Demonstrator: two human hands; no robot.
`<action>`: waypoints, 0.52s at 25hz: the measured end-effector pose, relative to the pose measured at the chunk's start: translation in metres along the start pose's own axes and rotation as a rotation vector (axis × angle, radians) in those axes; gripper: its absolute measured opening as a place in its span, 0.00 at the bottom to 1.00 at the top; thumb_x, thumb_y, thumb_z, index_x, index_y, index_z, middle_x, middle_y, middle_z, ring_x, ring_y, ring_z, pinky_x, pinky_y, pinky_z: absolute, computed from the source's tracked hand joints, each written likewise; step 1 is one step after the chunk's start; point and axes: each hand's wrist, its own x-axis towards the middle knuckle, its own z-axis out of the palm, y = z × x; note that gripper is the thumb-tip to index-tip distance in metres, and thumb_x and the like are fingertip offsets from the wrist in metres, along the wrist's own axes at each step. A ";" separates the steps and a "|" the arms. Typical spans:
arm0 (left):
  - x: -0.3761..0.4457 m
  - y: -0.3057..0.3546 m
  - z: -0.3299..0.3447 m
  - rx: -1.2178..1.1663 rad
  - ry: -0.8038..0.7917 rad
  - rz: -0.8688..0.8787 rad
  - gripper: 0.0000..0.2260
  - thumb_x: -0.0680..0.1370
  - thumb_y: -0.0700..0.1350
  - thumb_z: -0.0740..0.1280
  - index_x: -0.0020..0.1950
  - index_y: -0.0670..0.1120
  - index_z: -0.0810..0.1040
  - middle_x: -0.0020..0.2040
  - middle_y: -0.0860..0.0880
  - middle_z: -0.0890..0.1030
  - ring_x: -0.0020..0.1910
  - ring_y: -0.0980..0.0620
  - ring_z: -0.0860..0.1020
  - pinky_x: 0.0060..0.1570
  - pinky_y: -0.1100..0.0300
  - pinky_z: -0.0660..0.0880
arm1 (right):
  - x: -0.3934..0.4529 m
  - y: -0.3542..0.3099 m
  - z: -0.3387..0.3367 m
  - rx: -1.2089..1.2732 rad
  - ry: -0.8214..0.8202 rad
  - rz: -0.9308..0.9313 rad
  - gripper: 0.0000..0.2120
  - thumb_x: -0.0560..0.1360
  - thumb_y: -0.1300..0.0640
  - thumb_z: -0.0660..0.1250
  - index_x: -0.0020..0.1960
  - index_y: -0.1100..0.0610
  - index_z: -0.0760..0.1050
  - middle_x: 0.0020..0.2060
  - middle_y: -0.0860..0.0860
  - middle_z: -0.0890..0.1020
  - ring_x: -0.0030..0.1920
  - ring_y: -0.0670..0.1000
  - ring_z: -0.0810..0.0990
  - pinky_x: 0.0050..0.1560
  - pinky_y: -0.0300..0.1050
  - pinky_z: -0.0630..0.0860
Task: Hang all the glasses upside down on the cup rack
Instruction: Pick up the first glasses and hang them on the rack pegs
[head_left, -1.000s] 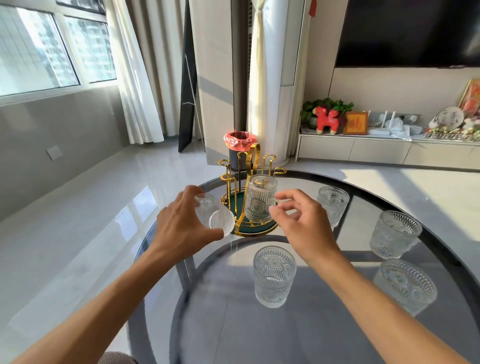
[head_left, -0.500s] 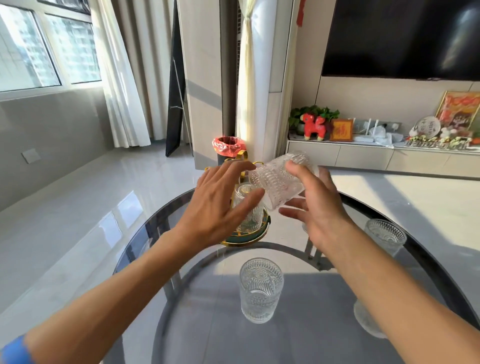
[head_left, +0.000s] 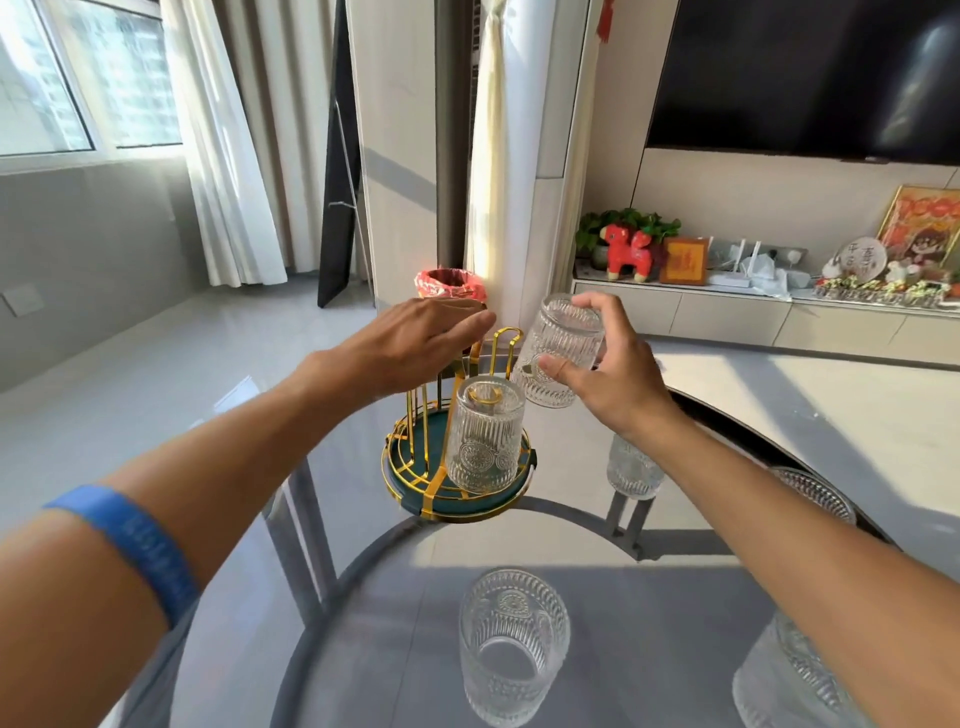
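Observation:
The gold cup rack (head_left: 506, 340) stands on its teal round base (head_left: 457, 506) at the far side of the glass table. One ribbed glass (head_left: 485, 441) hangs upside down on its front peg. My right hand (head_left: 618, 379) grips a second ribbed glass (head_left: 563, 348), mouth down and slightly tilted, just right of the rack's upper pegs. My left hand (head_left: 415, 343) lies flat, palm down, over the top of the rack with nothing in it. An upright glass (head_left: 511, 649) stands near me.
More upright glasses stand on the right: one behind my right forearm (head_left: 631, 470), one at the table edge (head_left: 815, 493), one at the lower right (head_left: 789, 680). The round glass table (head_left: 363, 623) drops off at left. A red-bagged bin (head_left: 449, 283) stands on the floor beyond.
The glass went from my left hand to my right, which turned it mouth down beside the rack. My left hand moved up over the rack's top.

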 end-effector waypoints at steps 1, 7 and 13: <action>0.000 -0.005 0.002 -0.014 0.026 0.023 0.29 0.81 0.63 0.48 0.55 0.39 0.76 0.52 0.42 0.80 0.49 0.49 0.76 0.49 0.64 0.72 | 0.001 0.003 0.006 -0.015 -0.020 0.007 0.28 0.68 0.48 0.76 0.63 0.46 0.67 0.49 0.49 0.77 0.41 0.52 0.72 0.39 0.44 0.68; -0.009 -0.006 0.009 -0.031 0.098 0.080 0.26 0.82 0.60 0.50 0.67 0.45 0.75 0.69 0.46 0.75 0.61 0.66 0.68 0.57 0.76 0.60 | -0.014 0.024 0.030 -0.164 -0.188 0.032 0.28 0.67 0.49 0.77 0.62 0.43 0.66 0.59 0.54 0.80 0.46 0.55 0.76 0.41 0.45 0.67; -0.010 0.003 0.004 -0.022 0.001 0.005 0.25 0.82 0.59 0.49 0.73 0.47 0.68 0.75 0.47 0.66 0.74 0.52 0.63 0.71 0.57 0.57 | -0.014 0.025 0.030 -0.131 -0.257 0.092 0.26 0.70 0.49 0.74 0.61 0.42 0.62 0.60 0.53 0.79 0.51 0.57 0.77 0.43 0.48 0.69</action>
